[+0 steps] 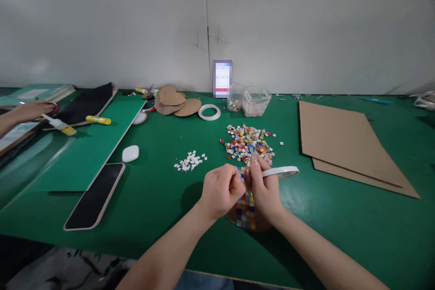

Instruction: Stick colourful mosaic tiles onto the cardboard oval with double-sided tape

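My left hand (222, 189) is closed in a pinch over the left edge of a round cardboard piece (263, 224) bearing rows of coloured mosaic tiles (245, 210). What its fingertips hold is too small to make out. Close on its right, my right hand (263, 188) is closed around a roll of white tape (282, 171), which sticks out to the right. Both hands hide part of the tiled piece. Just beyond them lies a heap of loose coloured tiles (249, 142). Small white paper bits (190, 161) are scattered to the left.
Cardboard sheets (343, 140) lie right. Behind are clear containers (256, 102), a lit phone (222, 79), a tape roll (209, 112) and cardboard discs (186, 107). Left are a dark phone (96, 197), white case (130, 153), green board (98, 145) and another person's hand (34, 109).
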Tool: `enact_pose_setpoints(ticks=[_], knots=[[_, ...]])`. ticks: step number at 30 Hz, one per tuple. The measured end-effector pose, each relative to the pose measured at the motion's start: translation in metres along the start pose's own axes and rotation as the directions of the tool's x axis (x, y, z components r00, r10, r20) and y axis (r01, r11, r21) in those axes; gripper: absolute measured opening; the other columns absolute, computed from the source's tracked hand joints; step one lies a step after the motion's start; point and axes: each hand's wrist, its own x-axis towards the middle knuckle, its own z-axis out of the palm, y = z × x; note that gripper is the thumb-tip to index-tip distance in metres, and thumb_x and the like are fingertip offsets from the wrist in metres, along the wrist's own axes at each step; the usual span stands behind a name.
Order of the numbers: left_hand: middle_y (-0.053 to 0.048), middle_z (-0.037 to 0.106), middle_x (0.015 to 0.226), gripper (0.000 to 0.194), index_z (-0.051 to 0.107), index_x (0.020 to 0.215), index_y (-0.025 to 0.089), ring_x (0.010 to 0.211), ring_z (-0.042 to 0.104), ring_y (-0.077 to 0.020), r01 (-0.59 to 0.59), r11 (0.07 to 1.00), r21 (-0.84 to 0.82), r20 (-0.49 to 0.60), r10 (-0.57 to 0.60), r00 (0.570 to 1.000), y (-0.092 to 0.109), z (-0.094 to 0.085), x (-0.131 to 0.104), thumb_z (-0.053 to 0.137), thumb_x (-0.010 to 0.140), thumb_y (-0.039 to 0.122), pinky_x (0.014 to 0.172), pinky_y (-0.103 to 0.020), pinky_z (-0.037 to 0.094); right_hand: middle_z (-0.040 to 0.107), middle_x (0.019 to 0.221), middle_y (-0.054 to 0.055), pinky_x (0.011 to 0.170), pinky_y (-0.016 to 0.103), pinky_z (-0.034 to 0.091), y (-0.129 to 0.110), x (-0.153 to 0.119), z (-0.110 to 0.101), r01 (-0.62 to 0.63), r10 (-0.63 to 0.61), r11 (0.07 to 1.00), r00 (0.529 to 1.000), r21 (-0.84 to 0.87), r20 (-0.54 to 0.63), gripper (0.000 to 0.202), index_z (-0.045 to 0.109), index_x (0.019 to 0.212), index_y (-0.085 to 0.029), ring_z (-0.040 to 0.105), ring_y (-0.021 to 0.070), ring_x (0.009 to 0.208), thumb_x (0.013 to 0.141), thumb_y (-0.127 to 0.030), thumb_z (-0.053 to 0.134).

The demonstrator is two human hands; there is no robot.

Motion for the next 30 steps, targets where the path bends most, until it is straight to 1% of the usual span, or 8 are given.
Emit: enact_pose_setpoints(ticks=[2, 6, 11, 17, 21, 24, 27, 30], knots=[[0.006, 0.037, 0.053, 0.015, 0.033, 0.070, 0.022, 0.043, 0.036, -0.0084, 0.091, 0.994, -0.056, 0.015, -0.090, 0.996, 0.000, 0.000, -0.001, 0.039, 0.081, 0.014, 0.043, -0.021, 0.027, 0.031, 0.053, -0.007, 0.045, 0.024, 0.026, 0.002, 0.000, 0.000, -0.010, 0.009, 0.998, 1.000, 0.058, 0.013, 0.028, 0.035, 0.066, -0.022, 0.029, 0.0104, 0.046, 0.091, -0.035, 0.038], [0.006, 0.039, 0.059, 0.012, 0.036, 0.078, 0.021, 0.046, 0.038, -0.0074, 0.247, 0.964, -0.097, -0.003, -0.248, 0.969, 0.001, 0.000, 0.001, 0.035, 0.089, 0.018, 0.046, -0.019, 0.032, 0.032, 0.054, -0.006, 0.044, 0.025, 0.025, 0.002, 0.000, -0.001, 0.001, -0.002, 0.999, 1.000, 0.050, 0.019, 0.030, 0.036, 0.064, -0.022, 0.028, 0.0103, 0.046, 0.091, -0.035, 0.040], [0.006, 0.039, 0.059, 0.016, 0.039, 0.079, 0.021, 0.048, 0.040, -0.0074, 0.440, 0.839, -0.320, 0.029, -0.456, 0.890, -0.002, 0.000, 0.006, 0.035, 0.092, 0.029, 0.048, -0.020, 0.034, 0.033, 0.057, -0.006, 0.046, 0.025, 0.026, -0.001, 0.002, -0.002, 0.047, -0.047, 0.999, 0.999, -0.011, 0.010, 0.030, 0.037, 0.063, -0.021, 0.029, 0.0105, 0.048, 0.091, -0.033, 0.039], [0.002, 0.054, 0.072, 0.008, 0.040, 0.086, 0.020, 0.070, 0.056, -0.0104, 0.377, 0.844, -0.381, 0.018, -0.401, 0.916, -0.002, 0.002, 0.008, 0.042, 0.090, 0.028, 0.067, -0.024, 0.044, 0.034, 0.056, -0.005, 0.046, 0.025, 0.027, -0.002, 0.003, -0.003, 0.056, -0.056, 0.998, 0.998, -0.005, 0.038, 0.031, 0.036, 0.063, -0.022, 0.031, 0.0106, 0.048, 0.092, -0.033, 0.037], [0.004, 0.051, 0.065, 0.014, 0.041, 0.080, 0.020, 0.058, 0.053, -0.0090, 0.424, 0.838, -0.343, 0.036, -0.440, 0.897, -0.001, -0.002, 0.010, 0.039, 0.090, 0.030, 0.058, -0.022, 0.042, 0.033, 0.055, -0.005, 0.045, 0.025, 0.027, -0.001, 0.003, -0.003, 0.032, -0.031, 0.999, 0.999, -0.022, 0.041, 0.031, 0.035, 0.063, -0.022, 0.030, 0.0107, 0.047, 0.092, -0.034, 0.037], [0.005, 0.045, 0.053, 0.032, 0.037, 0.064, 0.020, 0.047, 0.047, -0.0079, 0.451, 0.839, -0.304, 0.044, -0.460, 0.887, -0.003, -0.010, 0.014, 0.032, 0.092, 0.033, 0.051, -0.021, 0.039, 0.033, 0.055, -0.005, 0.045, 0.024, 0.026, -0.001, 0.003, -0.003, 0.026, -0.024, 0.999, 0.999, -0.029, 0.039, 0.032, 0.035, 0.062, -0.022, 0.030, 0.0107, 0.047, 0.091, -0.034, 0.037], [0.006, 0.037, 0.042, 0.040, 0.033, 0.055, 0.020, 0.040, 0.044, -0.0079, 0.430, 0.887, -0.169, 0.004, -0.436, 0.900, -0.010, -0.021, 0.020, 0.031, 0.092, 0.035, 0.046, -0.021, 0.036, 0.034, 0.055, -0.005, 0.044, 0.024, 0.026, -0.001, 0.004, -0.003, 0.031, -0.030, 0.999, 0.998, -0.009, 0.058, 0.032, 0.035, 0.062, -0.022, 0.031, 0.0105, 0.047, 0.091, -0.033, 0.038], [0.005, 0.044, 0.045, 0.038, 0.037, 0.054, 0.019, 0.041, 0.042, -0.0077, 0.381, 0.921, 0.084, -0.038, -0.379, 0.925, -0.021, -0.034, 0.027, 0.040, 0.089, 0.035, 0.046, -0.020, 0.033, 0.035, 0.054, -0.005, 0.045, 0.024, 0.027, -0.003, 0.004, -0.004, 0.041, -0.040, 0.999, 0.996, -0.014, 0.079, 0.031, 0.036, 0.061, -0.021, 0.032, 0.0104, 0.048, 0.091, -0.032, 0.039]])
